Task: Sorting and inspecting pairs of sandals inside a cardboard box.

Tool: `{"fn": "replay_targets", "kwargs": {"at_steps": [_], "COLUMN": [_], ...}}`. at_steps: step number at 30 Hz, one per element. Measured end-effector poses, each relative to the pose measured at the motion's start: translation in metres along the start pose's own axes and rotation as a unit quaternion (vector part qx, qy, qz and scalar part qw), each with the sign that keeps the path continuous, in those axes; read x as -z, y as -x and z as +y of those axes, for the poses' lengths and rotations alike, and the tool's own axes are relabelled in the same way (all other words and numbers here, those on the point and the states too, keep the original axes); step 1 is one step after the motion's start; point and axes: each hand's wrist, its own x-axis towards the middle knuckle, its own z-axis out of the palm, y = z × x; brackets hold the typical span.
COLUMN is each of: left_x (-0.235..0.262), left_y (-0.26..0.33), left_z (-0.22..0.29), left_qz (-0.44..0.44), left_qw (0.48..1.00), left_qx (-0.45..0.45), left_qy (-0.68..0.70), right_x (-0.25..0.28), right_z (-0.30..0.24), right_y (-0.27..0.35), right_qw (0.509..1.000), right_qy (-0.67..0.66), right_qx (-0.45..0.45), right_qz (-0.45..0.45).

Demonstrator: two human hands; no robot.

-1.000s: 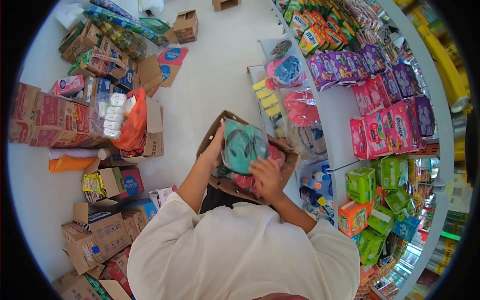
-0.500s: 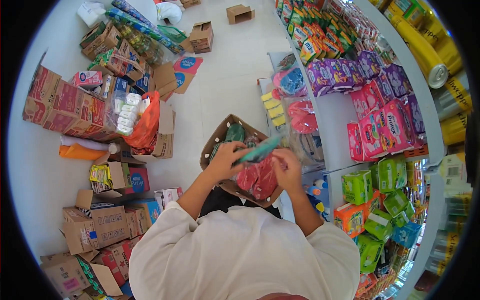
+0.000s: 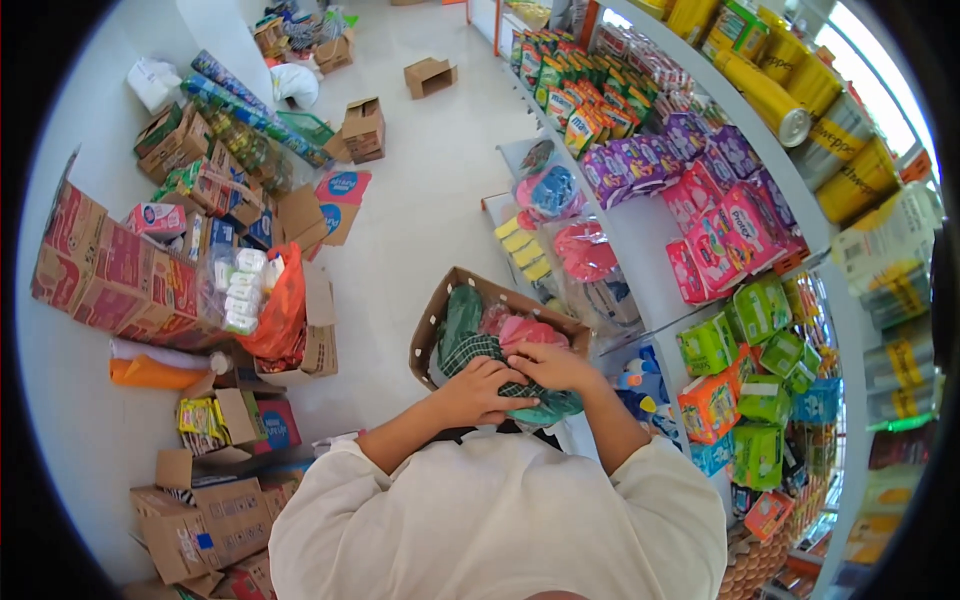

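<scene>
- While the left hand (image 3: 478,393) and right hand (image 3: 550,367) meet over the near end of a cardboard box (image 3: 425,345), a teal plastic-wrapped package (image 3: 555,410) lies directly beneath them.
- Its uncovered part shows to the right of the left fingertips and on the body side of the right fingers, running roughly sideways; the hands hide too much to fix its full long axis.
- Both hands are about equally near, the left fingers bent across its top, the right ones curled just above; whether either pinches the wrap I cannot tell.
- Just beyond the left fingers sits a dark green checked bundle (image 3: 472,348), soft-looking, its pale lines crossing in a grid.
- Farther out from them, a rounded green package (image 3: 462,312) looks smooth and glossy.
- Straight beyond the right fingers are pink items (image 3: 530,332) in clear, crinkled film.
- The box is stiff, brown and open-topped, with small pale marks along its walls.
</scene>
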Motion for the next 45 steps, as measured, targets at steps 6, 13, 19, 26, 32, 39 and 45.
{"fn": "replay_targets", "kwargs": {"at_steps": [6, 13, 19, 26, 32, 39, 45], "left_x": [-0.008, -0.016, -0.003, -0.005, -0.035, -0.012, 0.016], "left_y": [0.027, 0.044, 0.047, 0.063, 0.047, 0.001, 0.008], "left_z": [-0.012, -0.013, 0.006, 0.001, -0.009, 0.017, 0.008], "left_qz": [0.003, -0.005, 0.013, 0.078, 0.388, 0.387, 0.286], "left_qw": [0.998, 0.995, 0.998, 0.963, 0.762, 0.792, 0.755], "left_qx": [-0.066, -0.095, -0.058, 0.220, 0.382, 0.267, 0.176], "left_qy": [0.014, -0.013, -0.027, 0.136, 0.351, 0.390, 0.563], "right_x": [-0.039, -0.070, -0.049, 0.030, -0.004, -0.062, -0.061], "right_z": [0.003, 0.017, 0.015, -0.049, -0.056, -0.055, -0.064], "right_y": [-0.018, -0.019, -0.017, 0.030, 0.050, 0.035, 0.056], "right_qw": [0.981, 0.961, 0.966, 0.878, 0.829, 0.880, 0.881], "right_qy": [-0.090, -0.229, -0.185, -0.148, -0.131, -0.069, -0.211], "right_qx": [-0.170, -0.149, -0.099, 0.063, 0.159, 0.156, 0.171], "right_qz": [-0.020, 0.049, 0.153, 0.451, 0.519, 0.444, 0.387]}}
